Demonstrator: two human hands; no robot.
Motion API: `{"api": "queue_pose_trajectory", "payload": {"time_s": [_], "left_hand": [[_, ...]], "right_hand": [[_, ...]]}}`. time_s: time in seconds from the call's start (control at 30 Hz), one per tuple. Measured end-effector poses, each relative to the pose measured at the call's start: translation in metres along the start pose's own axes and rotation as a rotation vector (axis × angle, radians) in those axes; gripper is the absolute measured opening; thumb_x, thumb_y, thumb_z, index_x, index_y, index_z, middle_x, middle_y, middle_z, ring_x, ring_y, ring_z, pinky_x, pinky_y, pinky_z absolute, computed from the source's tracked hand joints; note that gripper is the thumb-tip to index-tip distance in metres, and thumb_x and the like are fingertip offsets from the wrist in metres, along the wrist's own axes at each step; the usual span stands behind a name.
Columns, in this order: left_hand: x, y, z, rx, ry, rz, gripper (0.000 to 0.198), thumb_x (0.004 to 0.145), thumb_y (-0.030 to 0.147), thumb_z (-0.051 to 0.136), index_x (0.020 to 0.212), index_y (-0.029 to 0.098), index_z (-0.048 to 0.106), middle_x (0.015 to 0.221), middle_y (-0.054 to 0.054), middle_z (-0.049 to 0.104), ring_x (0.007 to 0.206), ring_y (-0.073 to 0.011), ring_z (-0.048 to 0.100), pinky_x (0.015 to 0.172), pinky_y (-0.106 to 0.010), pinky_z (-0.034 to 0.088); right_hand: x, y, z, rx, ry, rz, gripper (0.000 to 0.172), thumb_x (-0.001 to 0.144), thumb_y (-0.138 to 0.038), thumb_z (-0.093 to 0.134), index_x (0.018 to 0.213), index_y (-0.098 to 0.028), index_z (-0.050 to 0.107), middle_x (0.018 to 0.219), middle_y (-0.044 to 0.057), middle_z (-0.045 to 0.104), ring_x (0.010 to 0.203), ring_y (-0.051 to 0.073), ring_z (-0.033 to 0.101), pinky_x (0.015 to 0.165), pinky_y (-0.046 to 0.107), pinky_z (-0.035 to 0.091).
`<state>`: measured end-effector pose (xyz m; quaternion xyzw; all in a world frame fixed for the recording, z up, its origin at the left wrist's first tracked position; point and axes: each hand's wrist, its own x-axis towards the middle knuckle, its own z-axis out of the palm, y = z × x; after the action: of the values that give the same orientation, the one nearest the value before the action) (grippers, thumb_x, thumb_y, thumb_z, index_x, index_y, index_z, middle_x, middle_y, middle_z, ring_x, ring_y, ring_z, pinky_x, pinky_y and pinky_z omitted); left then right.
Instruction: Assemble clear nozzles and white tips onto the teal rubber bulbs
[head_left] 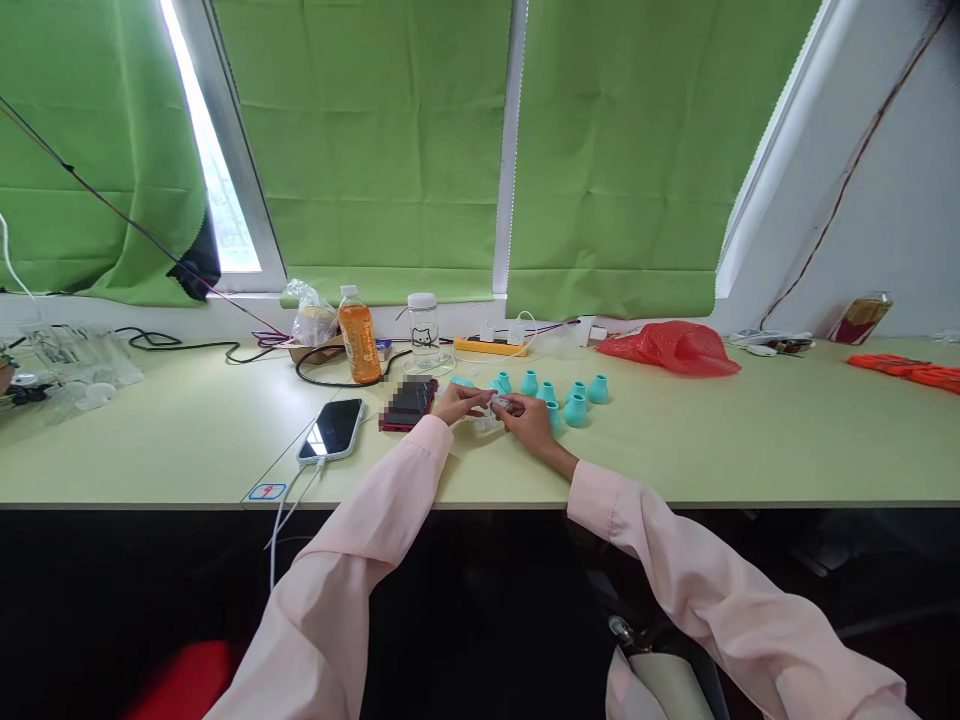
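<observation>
My left hand [460,403] and my right hand [529,420] meet above the table, fingers pinched together on a small clear plastic piece [499,402]. Its exact shape is too small to make out and partly hidden by the fingertips. Just below it, more clear plastic pieces [487,424] lie on the tabletop. Several turquoise bulb-shaped pieces with open necks [575,411] stand behind and to the right of my right hand; some are partly covered by it. Beside my left hand lies a dark phone with a red edge [411,403].
A white-edged phone [331,430] with a charging cable lies left. Behind stand an orange drink bottle [359,338], a clear jar with a white lid [424,335] and a yellow power strip [491,347]. A red plastic bag [671,349] lies at the back right.
</observation>
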<state>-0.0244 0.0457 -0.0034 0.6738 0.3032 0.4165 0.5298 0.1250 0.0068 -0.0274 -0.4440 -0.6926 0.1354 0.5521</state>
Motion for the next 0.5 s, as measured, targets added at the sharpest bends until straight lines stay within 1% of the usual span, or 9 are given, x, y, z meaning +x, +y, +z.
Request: {"api": "queue_pose_trajectory", "payload": {"time_s": [0.1,0.23,0.5], "left_hand": [[-0.0002,-0.0007,-0.0002,0.015,0.0,0.014,0.042,0.05,0.04,0.069,0.081,0.013,0.067,0.092,-0.009,0.063,0.079,-0.0189,0.056,0.066,-0.03,0.049],[-0.0007,-0.0022,-0.001,0.016,0.002,0.024,0.044,0.05,0.038,0.07,0.086,0.014,0.066,0.088,-0.008,0.064,0.079,-0.0184,0.057,0.068,-0.03,0.049],[-0.0009,-0.0016,-0.0006,-0.04,0.002,-0.011,0.04,0.049,0.036,0.071,0.081,0.013,0.067,0.086,-0.009,0.064,0.078,-0.0188,0.057,0.071,-0.033,0.049]], "right_hand": [[-0.0008,0.0001,0.0007,0.023,-0.002,0.017,0.037,0.066,-0.043,0.055,0.081,-0.011,0.062,0.054,0.005,0.061,0.042,0.013,0.053,0.041,0.024,0.043],[-0.0013,0.0005,0.001,0.044,-0.006,0.03,0.035,0.066,-0.042,0.055,0.08,-0.011,0.063,0.052,0.004,0.06,0.04,0.012,0.051,0.041,0.023,0.042],[-0.0014,0.0007,0.0008,0.052,-0.016,0.031,0.035,0.066,-0.041,0.055,0.08,-0.01,0.062,0.053,0.005,0.06,0.04,0.012,0.051,0.041,0.024,0.042]]}}
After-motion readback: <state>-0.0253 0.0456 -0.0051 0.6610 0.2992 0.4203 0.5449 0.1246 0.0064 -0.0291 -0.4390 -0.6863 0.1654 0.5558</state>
